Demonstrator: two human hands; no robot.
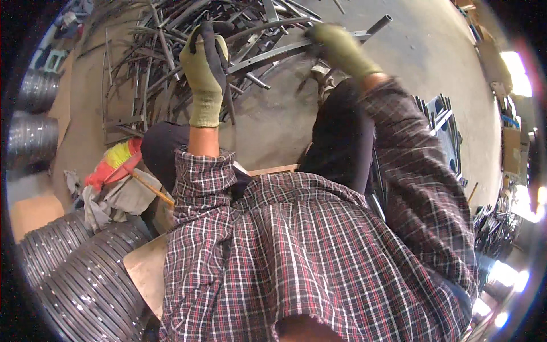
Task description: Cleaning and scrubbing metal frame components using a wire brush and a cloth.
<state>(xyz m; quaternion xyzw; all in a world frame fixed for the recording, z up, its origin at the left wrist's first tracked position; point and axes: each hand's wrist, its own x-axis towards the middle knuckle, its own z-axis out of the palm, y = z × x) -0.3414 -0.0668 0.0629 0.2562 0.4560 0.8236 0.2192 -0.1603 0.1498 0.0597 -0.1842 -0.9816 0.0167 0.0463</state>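
My left hand point(206, 74), in a pale green knitted glove with a dark coated palm, is raised with its fingers curled round the near end of a grey metal bar point(273, 55). The bar slants up and away to the right, and small holes show along it. My right hand point(342, 50), gloved the same way, is over the bar's farther part. Motion smears its fingers, so their grip cannot be made out. Just beyond that hand juts the open end of a round metal tube point(379, 24). Both hands are above a tangled heap of metal bars and tubes point(165, 51).
Large coils of dark strip point(94, 279) stand at the left, near a grey cloth point(114, 200) and a red and yellow cloth point(117, 162). A blue frame-like piece point(447, 128) lies right of my knee. Dark metal parts point(497, 231) are piled farther right on the concrete floor point(433, 62).
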